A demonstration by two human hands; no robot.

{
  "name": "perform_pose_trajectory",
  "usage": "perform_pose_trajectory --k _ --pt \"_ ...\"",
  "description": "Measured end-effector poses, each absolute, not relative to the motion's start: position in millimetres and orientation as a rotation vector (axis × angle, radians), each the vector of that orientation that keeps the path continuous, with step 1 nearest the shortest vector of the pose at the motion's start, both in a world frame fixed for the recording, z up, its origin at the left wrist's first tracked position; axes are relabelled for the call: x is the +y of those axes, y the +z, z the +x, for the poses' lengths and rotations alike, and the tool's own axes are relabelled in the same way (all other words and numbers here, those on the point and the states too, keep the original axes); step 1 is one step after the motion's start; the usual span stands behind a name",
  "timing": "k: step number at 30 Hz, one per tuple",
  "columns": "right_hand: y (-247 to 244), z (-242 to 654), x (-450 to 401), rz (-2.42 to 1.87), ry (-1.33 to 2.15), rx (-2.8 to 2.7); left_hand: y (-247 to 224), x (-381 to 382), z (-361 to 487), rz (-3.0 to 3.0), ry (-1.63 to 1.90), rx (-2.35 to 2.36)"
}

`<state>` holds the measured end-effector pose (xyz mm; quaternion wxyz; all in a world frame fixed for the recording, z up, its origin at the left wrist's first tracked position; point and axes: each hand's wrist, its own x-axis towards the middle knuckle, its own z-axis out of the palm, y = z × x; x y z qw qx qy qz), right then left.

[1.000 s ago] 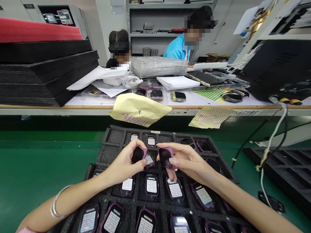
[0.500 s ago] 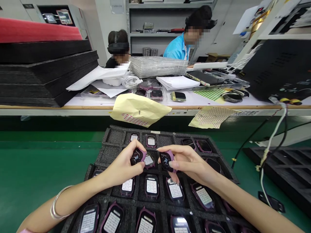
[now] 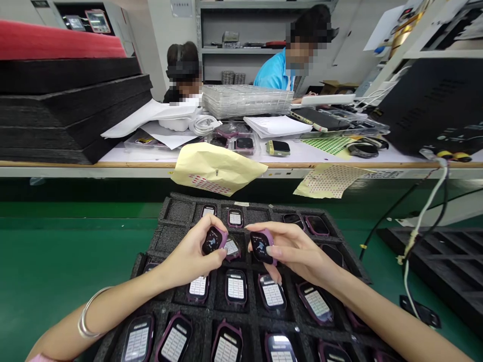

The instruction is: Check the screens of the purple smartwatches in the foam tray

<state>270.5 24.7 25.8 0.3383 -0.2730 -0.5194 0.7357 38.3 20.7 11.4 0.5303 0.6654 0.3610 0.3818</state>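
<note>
Between thumb and fingers, my left hand grips a purple-cased smartwatch body, its dark screen lit with a bluish figure. A matching smartwatch body is pinched in my right hand, with a similar picture on its screen. Both are held above a black foam tray divided into compartments. Several more purple watch bodies lie in it, many showing white grid screens, such as the watch just below my hands. One watch sits between my hands, partly covered by my left fingers.
Behind the tray runs a bench edge with yellow sticker sheets hanging over it. Stacked black foam stands at left, clear plastic trays at the back. Cables hang at right near another black tray. Two people sit across the bench.
My right hand has turned its watch slightly, so the screen faces me more fully. My left hand and its watch have hardly moved.
</note>
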Motion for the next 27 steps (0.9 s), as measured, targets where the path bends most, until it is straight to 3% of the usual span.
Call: perform_pose_trajectory --k 27 --pt "29.5 272.8 20.5 -0.635 1.898 -1.342 10.7 19.0 36.9 1.459 1.012 0.715"
